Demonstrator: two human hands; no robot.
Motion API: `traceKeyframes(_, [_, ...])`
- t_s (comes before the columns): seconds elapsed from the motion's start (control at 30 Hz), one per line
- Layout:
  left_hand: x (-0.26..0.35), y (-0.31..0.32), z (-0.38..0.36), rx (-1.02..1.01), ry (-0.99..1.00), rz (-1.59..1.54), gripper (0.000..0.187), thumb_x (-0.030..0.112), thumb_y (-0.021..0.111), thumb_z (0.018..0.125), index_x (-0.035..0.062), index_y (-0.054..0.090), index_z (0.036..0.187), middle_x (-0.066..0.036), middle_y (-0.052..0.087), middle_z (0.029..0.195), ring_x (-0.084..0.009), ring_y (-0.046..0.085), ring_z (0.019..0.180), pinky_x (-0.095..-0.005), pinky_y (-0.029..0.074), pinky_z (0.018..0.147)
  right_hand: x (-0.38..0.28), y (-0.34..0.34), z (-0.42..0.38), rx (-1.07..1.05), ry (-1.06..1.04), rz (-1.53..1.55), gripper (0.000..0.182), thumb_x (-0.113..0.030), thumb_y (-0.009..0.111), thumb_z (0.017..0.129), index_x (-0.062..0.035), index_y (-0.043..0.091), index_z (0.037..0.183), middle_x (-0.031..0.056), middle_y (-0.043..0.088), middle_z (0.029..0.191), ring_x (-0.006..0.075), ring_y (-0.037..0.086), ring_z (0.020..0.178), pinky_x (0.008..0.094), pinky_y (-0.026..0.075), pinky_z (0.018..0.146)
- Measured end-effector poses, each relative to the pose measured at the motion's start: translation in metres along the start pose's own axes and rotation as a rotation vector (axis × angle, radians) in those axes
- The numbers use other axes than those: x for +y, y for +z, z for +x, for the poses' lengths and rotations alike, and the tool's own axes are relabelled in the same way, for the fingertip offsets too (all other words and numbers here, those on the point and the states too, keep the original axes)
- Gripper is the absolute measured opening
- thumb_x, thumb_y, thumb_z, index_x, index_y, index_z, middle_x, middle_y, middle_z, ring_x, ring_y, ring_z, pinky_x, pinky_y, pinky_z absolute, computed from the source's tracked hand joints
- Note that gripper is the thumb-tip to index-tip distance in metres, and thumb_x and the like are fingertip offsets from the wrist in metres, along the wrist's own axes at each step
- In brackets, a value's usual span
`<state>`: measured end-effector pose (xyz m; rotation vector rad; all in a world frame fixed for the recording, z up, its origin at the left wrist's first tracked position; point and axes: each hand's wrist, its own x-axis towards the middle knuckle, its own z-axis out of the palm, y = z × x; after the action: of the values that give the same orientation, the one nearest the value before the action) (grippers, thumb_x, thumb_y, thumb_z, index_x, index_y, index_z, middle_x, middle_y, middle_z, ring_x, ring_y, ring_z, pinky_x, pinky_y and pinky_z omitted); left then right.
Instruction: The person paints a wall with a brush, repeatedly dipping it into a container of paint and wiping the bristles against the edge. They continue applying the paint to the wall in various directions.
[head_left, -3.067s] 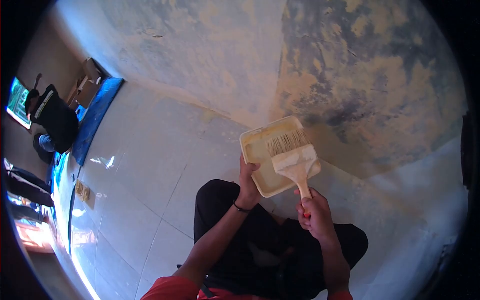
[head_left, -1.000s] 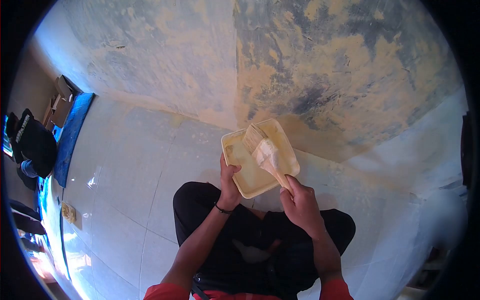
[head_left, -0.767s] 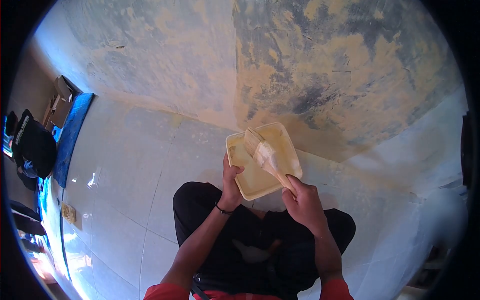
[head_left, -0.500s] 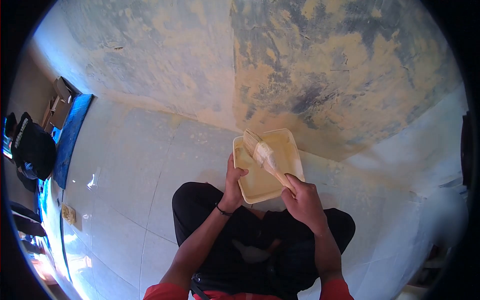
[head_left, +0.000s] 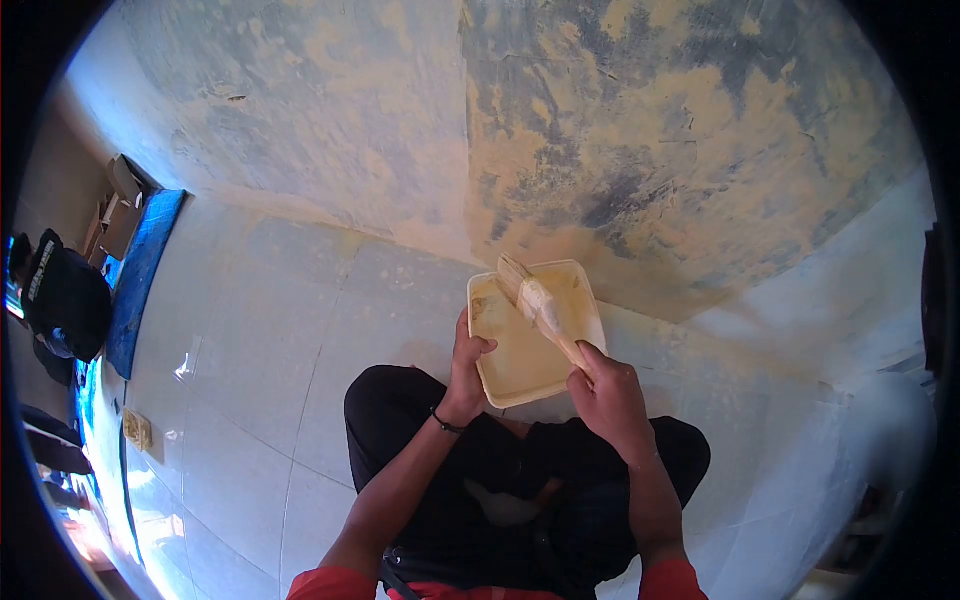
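Observation:
My left hand [head_left: 468, 362] grips the left side of a cream plastic tub [head_left: 535, 367], its thumb hooked over the rim. The tub is shallow and square with rounded corners, and pale yellow paint coats its inside. A paintbrush [head_left: 541, 303] crosses the tub, its handle held in my right hand [head_left: 612, 396]. The bristles point up and left, overlapping the tub's far rim in this view, and paint smears cover the ferrule. The tub is held in front of my crossed legs, close to the wall.
Ahead, two walls patched in yellow and grey [head_left: 620, 130] meet at a corner. Grey tiles [head_left: 240, 370] cover the floor. At the left lie a small yellowish container [head_left: 137, 429], a blue mat [head_left: 146, 280], a black bag [head_left: 66, 300] and a cardboard box [head_left: 122, 225].
The brush has shifted slightly right and turned a little over the tub, with my right hand moving along. My left hand and the tub stay nearly in place.

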<state>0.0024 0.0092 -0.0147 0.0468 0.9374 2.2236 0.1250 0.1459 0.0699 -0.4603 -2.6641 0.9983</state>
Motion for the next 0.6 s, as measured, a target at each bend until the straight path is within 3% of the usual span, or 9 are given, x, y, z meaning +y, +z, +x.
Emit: traceKeyframes(0.6, [0.006, 0.000, -0.001, 0.039, -0.015, -0.046, 0.069, 0.014, 0.047, 0.071, 0.0069, 0.023, 0.135, -0.012, 0.039, 0.125, -0.0251, 0.041, 0.116, -0.0387, 0.037, 0.098, 0.007, -0.019, 0.004, 0.114, 0.072, 0.004, 0.021, -0.007, 0.052, 0.078, 0.0030, 0.054, 0.096, 0.0231, 0.057, 0.069, 0.0388, 0.059, 0.063, 0.0415, 0.046, 0.054])
